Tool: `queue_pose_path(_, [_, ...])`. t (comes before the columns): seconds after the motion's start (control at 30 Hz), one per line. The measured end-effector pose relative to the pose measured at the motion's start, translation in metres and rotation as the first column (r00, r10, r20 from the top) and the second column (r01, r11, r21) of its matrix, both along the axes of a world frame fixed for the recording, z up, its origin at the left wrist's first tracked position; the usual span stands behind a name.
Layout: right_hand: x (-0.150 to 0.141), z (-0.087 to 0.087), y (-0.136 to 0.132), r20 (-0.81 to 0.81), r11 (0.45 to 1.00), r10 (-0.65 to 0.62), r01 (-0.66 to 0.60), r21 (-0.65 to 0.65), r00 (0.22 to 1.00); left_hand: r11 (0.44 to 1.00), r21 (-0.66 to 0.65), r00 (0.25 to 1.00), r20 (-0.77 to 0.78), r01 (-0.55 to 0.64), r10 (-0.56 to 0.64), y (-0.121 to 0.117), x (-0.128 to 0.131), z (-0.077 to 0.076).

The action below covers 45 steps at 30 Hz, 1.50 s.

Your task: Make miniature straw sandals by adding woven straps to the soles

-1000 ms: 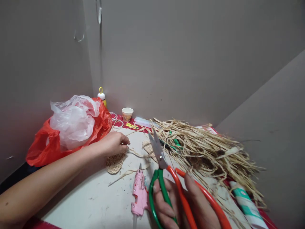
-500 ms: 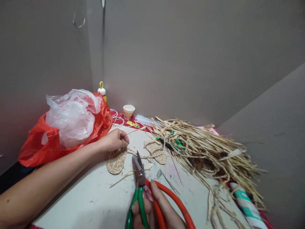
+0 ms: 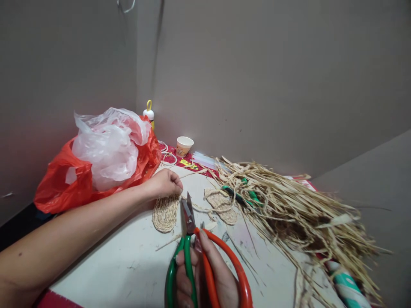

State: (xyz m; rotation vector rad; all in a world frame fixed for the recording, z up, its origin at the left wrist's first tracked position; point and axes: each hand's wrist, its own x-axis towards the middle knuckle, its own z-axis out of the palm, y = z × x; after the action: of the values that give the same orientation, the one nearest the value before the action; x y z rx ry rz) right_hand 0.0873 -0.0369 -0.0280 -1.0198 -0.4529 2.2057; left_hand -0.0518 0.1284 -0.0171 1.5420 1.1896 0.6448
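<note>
My left hand (image 3: 167,184) is closed in a pinch at the top of a woven straw oval (image 3: 165,216), shaped like a small shoe sole. The fingers hide the exact spot they grip. From there a twisted straw cord (image 3: 199,209) runs right toward a second woven oval (image 3: 222,207) lying on the table. In my right hand (image 3: 221,273) are scissors (image 3: 190,222) with one green and one orange handle loop. Their blades are parted, with the tips close to the cord beside my left fingers. Whether the blades touch the cord, I cannot tell.
Loose dried straw (image 3: 298,209) is heaped on the right, with a green-handled tool (image 3: 252,196) among it. A red plastic bag (image 3: 64,179) with white plastic lies left. Behind stand a paper cup (image 3: 184,146) and a bottle (image 3: 148,114). A green-and-white roll (image 3: 346,286) lies front right.
The scissors have moved forward, bringing their tips nearer my left fingers and the cord. My left hand stays at the woven oval. The camera view has shifted, moving the scene rightward.
</note>
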Motion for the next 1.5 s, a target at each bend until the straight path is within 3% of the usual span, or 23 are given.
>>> queue_pose_path(0.3, [-0.003,-0.011,-0.001,-0.022,0.999,-0.041,0.041,0.0,0.999,0.998,-0.011,0.998,0.008,-0.063,0.064,-0.002,0.003,0.001])
queue_pose_path(0.77, [0.001,-0.016,-0.001,-0.026,0.998,-0.063,0.063,-0.005,0.998,0.999,-0.03,0.999,-0.031,-0.025,0.024,-0.007,0.004,0.006])
queue_pose_path(1.33, [0.004,-0.005,-0.001,0.134,0.998,-0.068,0.07,-0.009,0.989,1.0,-0.009,1.0,-0.02,0.013,-0.013,-0.004,0.002,0.001])
queue_pose_path(1.5, [0.01,0.008,-0.001,0.253,0.991,-0.133,0.122,0.058,0.958,1.0,0.022,1.0,-0.01,0.003,-0.002,-0.001,0.001,-0.002])
